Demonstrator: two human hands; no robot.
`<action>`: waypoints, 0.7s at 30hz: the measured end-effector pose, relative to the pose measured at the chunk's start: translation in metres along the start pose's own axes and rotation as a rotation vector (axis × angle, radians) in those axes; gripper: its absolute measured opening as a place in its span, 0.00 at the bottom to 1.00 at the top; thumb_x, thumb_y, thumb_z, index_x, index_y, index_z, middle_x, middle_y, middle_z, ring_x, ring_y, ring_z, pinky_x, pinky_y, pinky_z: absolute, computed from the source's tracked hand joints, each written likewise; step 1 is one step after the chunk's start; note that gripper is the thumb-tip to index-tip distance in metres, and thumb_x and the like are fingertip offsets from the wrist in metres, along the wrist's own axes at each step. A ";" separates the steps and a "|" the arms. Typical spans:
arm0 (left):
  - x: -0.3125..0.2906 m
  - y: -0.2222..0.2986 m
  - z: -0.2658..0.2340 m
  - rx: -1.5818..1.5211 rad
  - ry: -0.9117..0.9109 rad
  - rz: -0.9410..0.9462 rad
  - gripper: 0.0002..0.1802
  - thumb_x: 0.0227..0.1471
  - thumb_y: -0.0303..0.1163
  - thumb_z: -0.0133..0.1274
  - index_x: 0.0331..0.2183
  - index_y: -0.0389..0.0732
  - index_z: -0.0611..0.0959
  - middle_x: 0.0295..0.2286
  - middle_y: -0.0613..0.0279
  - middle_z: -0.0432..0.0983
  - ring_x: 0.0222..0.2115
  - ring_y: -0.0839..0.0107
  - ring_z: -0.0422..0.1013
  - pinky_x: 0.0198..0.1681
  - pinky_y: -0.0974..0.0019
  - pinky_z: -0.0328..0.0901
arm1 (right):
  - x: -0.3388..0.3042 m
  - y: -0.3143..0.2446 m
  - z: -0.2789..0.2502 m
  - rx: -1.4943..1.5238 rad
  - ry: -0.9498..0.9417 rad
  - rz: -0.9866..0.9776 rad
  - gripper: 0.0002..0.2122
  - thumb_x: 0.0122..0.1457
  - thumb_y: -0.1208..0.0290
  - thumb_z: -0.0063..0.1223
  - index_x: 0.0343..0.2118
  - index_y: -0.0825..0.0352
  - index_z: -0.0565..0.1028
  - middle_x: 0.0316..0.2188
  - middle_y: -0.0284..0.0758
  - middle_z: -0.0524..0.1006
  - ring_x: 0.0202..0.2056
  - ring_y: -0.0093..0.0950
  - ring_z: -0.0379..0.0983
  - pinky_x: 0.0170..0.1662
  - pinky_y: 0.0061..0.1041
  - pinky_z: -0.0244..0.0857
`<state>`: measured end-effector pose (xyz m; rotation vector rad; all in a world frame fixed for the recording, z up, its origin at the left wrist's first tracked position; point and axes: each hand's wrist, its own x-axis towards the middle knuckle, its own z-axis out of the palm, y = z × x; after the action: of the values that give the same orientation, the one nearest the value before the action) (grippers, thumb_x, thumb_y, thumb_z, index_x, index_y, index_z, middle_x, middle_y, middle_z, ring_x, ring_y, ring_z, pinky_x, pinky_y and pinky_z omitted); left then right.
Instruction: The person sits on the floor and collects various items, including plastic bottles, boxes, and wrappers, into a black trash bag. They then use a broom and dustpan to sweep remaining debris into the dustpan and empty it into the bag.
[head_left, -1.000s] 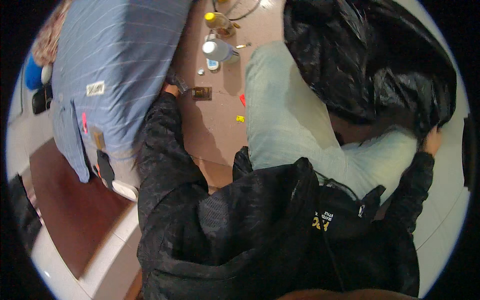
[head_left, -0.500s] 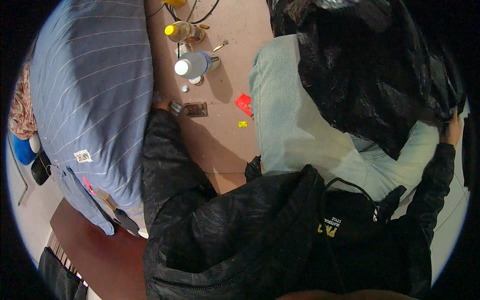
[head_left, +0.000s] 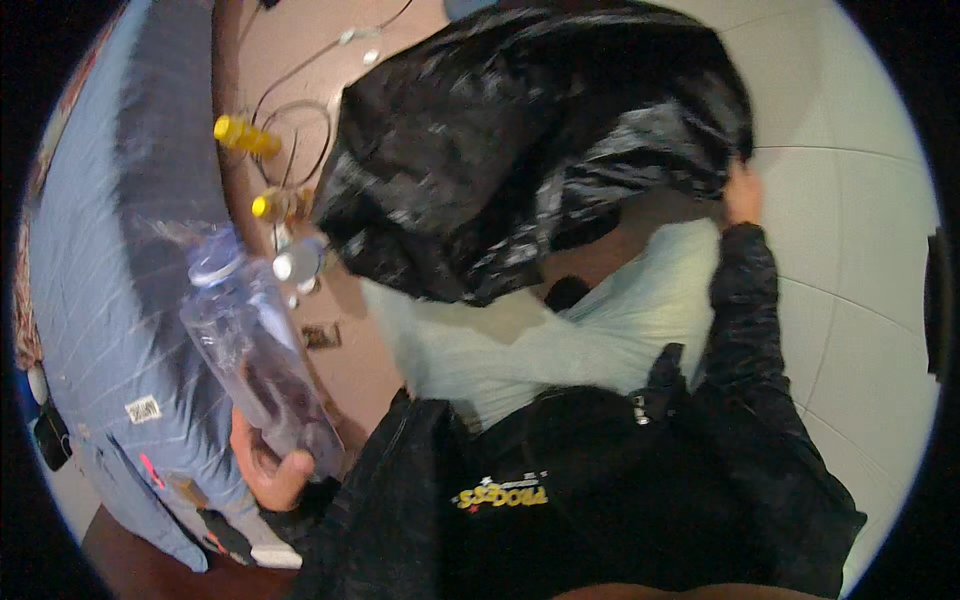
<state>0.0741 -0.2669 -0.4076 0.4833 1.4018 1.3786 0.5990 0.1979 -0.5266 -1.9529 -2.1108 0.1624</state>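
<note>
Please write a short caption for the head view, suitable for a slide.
Left hand grips a clear plastic bottle while right hand holds up a black plastic bag.

We see little open room here. The black plastic bag (head_left: pixel 520 150) spreads wide over the upper middle and blocks the way across the brown floor (head_left: pixel 360 350). Just left of it, two yellow-capped bottles (head_left: pixel 245 135), a loop of cable (head_left: pixel 300 130) and a small white-capped bottle (head_left: pixel 295 265) crowd the strip between bag and blue striped bedding (head_left: pixel 100 250), so a hand would have to thread between them. The clear plastic bottle (head_left: pixel 255 355) in our left hand (head_left: pixel 265 465) fills the lower end of that strip (it lies tilted across it). To the right, beyond our right hand (head_left: pixel 742 195), the pale tiled floor (head_left: pixel 860 330) lies open. Below the bag, our pale trouser legs (head_left: pixel 520 340) take up the middle.
</note>
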 end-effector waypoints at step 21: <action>0.230 -0.024 0.117 1.249 0.482 0.205 0.56 0.42 0.56 0.67 0.61 0.31 0.64 0.55 0.31 0.65 0.58 0.40 0.63 0.61 0.53 0.59 | -0.031 -0.042 -0.018 0.796 0.190 0.095 0.22 0.66 0.56 0.51 0.42 0.77 0.78 0.35 0.41 0.81 0.38 0.27 0.73 0.45 0.27 0.66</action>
<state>0.1017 -0.0232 -0.4917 1.1487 2.6156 0.6065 0.5656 0.1614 -0.5024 -1.4977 -1.4902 0.6847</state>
